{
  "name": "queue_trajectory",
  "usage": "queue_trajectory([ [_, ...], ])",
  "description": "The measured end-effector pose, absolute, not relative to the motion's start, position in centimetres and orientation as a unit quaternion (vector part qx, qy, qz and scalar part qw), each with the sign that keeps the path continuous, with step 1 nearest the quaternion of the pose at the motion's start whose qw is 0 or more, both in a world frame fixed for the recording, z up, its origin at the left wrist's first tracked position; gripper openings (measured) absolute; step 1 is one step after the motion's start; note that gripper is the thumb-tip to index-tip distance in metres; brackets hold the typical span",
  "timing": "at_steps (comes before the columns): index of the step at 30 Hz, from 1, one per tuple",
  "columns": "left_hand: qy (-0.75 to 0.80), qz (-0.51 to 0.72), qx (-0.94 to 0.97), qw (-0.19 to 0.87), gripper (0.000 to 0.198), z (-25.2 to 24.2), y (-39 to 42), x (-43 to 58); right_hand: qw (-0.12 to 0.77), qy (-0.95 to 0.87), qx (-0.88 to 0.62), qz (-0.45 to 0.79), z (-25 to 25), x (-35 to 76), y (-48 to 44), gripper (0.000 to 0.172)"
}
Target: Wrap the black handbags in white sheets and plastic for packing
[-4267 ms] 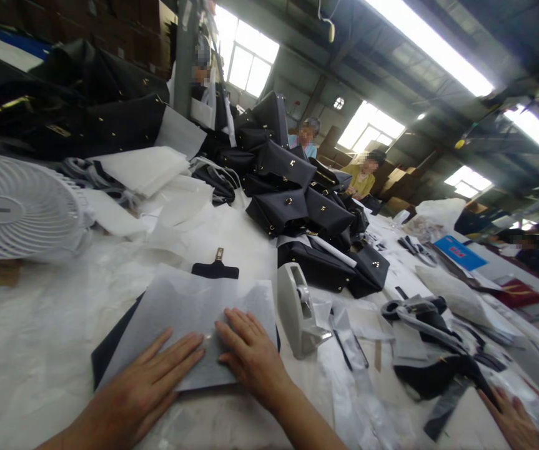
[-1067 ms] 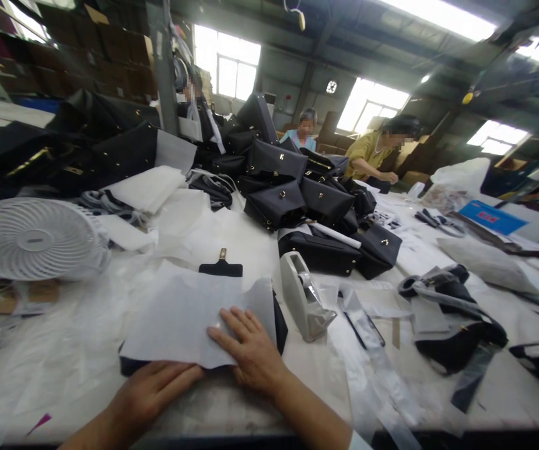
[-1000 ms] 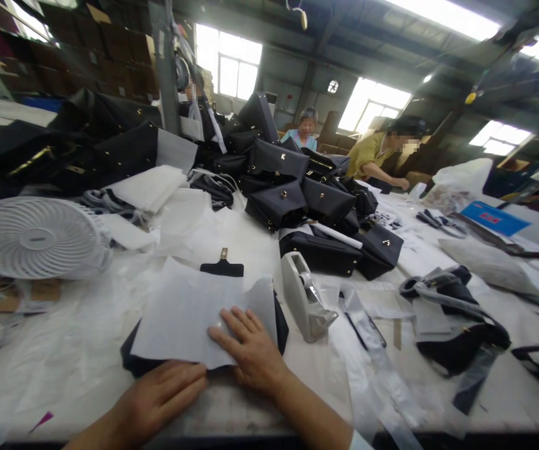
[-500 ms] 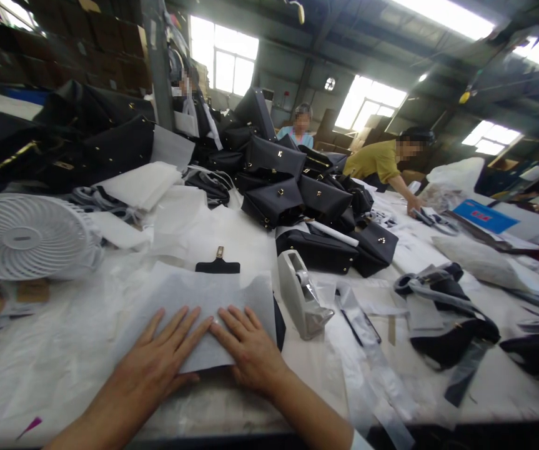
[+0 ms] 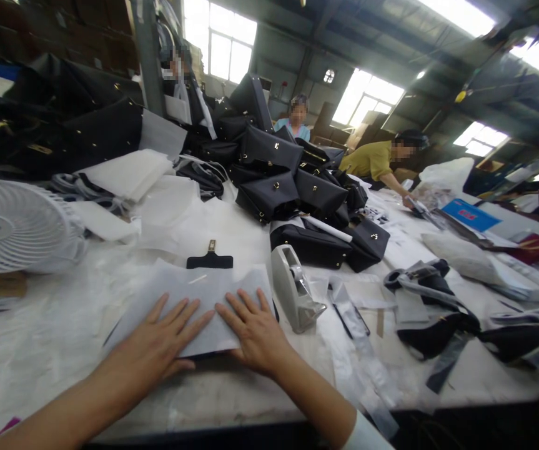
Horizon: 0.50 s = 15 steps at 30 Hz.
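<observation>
A whitish translucent sheet (image 5: 203, 286) lies over a dark flat piece near the table's front edge. Beyond its far edge sticks out a black tab (image 5: 210, 261) with a gold metal clasp. My left hand (image 5: 159, 337) rests on the left part of the sheet, fingers spread, palm down. On the right part lies my right hand (image 5: 256, 331), its fingers also spread. The hands are close together but apart. Just right of the sheet stands a grey tape dispenser (image 5: 293, 290).
A white fan (image 5: 16, 225) stands at the left. Black bags (image 5: 269, 153) are heaped behind the sheet, with more at the far left. Wrapped straps (image 5: 433, 306) lie at the right. Across the table a person in a yellow top (image 5: 370, 159) reaches over it.
The view has shifted slightly. My hands have moved a little apart at the fingertips, still flat on the sheet. More of the sheet's left corner shows a dark edge.
</observation>
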<state>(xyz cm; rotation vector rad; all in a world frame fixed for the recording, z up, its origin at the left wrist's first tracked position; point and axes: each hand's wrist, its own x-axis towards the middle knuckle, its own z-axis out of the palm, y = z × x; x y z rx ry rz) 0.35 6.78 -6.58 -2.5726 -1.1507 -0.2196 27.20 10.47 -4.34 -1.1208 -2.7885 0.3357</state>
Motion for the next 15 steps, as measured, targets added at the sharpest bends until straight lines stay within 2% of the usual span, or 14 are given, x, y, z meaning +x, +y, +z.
queue_trajectory([
  [6, -0.416, -0.137, -0.889, 0.135, 0.071, -8.9, 5.6, -0.5, 0.089, -0.919, -0.363, 0.128, -5.3, 27.3, 10.3, 0.075],
  [12, -0.419, -0.141, -0.889, 0.119, 0.076, -8.8, 5.8, -0.6, 0.094, -0.919, -0.363, 0.125, -5.7, 27.3, 10.2, 0.078],
  [15, -0.419, -0.137, -0.890, 0.118, 0.071, -8.8, 6.2, -0.6, 0.087, -0.919, -0.363, 0.126, -5.8, 27.3, 10.4, 0.081],
])
